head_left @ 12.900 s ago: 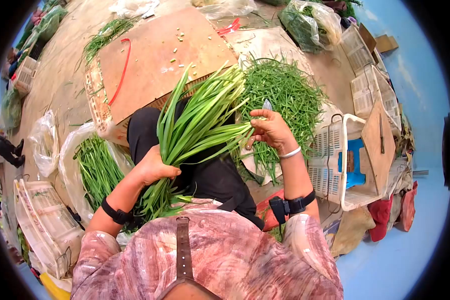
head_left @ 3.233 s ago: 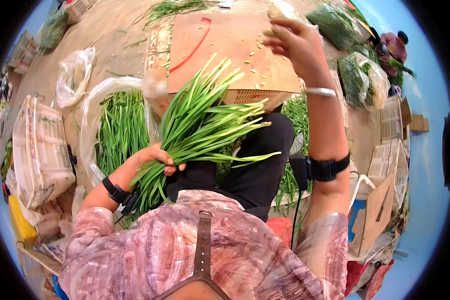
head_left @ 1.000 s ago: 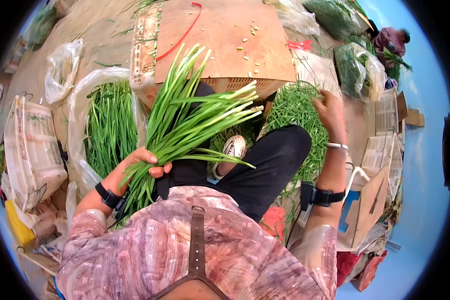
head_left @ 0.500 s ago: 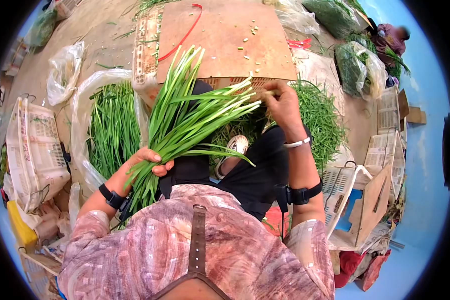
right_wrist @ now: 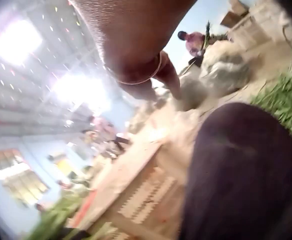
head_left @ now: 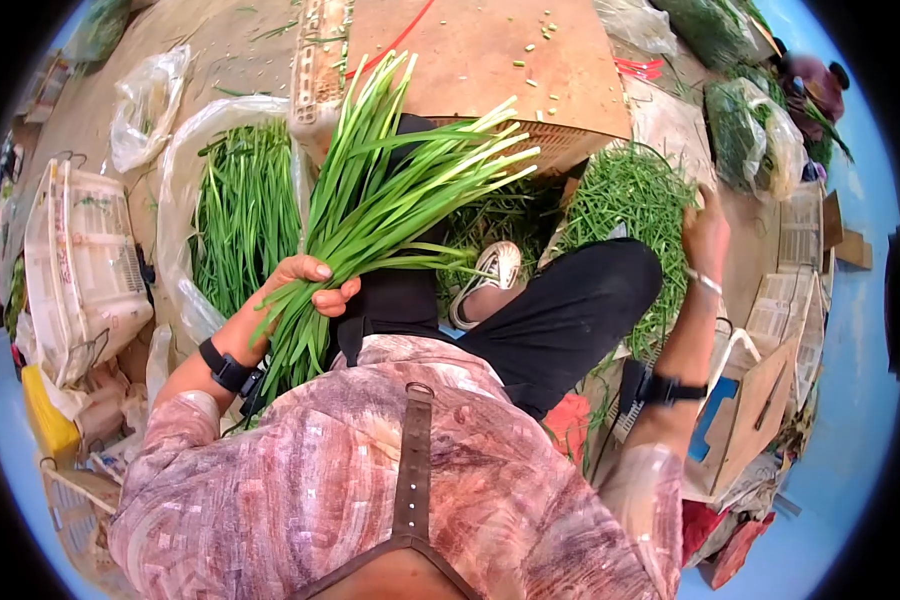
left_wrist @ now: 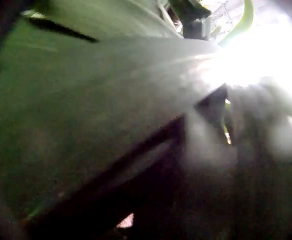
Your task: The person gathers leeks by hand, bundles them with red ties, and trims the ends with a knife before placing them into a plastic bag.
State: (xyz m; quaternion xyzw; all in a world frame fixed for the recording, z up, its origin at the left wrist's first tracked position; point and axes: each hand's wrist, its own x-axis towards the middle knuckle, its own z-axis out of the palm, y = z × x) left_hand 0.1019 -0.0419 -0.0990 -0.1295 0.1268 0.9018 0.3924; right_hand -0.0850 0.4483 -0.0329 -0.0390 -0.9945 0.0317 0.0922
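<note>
My left hand (head_left: 305, 285) grips a bunch of garlic chives (head_left: 390, 215) near its leafy end, thumb over the leaves. The pale stem ends fan out up and to the right above my lap. Broad blurred leaves (left_wrist: 111, 90) fill most of the left wrist view. My right hand (head_left: 707, 232) is out to the right, by the far edge of a heap of loose green leaves (head_left: 625, 195). In the right wrist view its fingers (right_wrist: 169, 80) hang loosely past a thin bracelet, with nothing visible between them.
A board (head_left: 470, 60) with cut stem bits lies on a crate ahead. Left of my legs, an open plastic bag (head_left: 175, 215) holds more chives. White crates (head_left: 80, 270) stand at left; a wooden panel (head_left: 755, 420) leans at right. Another person (head_left: 815, 90) is at the far right.
Half a second ago my right hand was at the stem ends; it has swung right to the leaf heap. My left hand keeps its grip on the chives.
</note>
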